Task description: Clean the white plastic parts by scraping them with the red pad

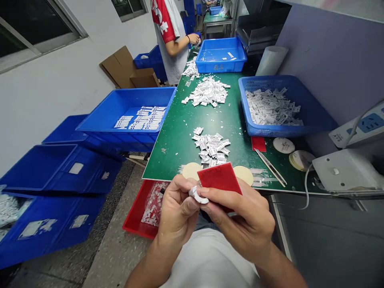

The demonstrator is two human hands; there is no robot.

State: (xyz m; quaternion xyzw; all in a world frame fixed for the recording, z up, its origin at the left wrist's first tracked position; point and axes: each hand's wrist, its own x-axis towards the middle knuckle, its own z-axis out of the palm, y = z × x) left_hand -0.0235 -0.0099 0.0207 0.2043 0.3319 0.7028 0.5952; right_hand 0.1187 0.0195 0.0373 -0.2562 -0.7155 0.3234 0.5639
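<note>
Left hand [177, 212] fingers are closed on a small white part [196, 195]. Right hand [240, 220] pinches a red card [220, 179], its thumb tip touching the part. The part lies roughly crosswise between the thumbs, though its ends are too small to tell. By my judgement much remains: a pile [211, 149] lies just beyond the fingertips, while a red tray [132, 224] below the left wrist holds some.

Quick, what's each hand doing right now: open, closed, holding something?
Left hand: closed, pinching a white part.
Right hand: closed, holding a red card, thumb on the white part.
</note>
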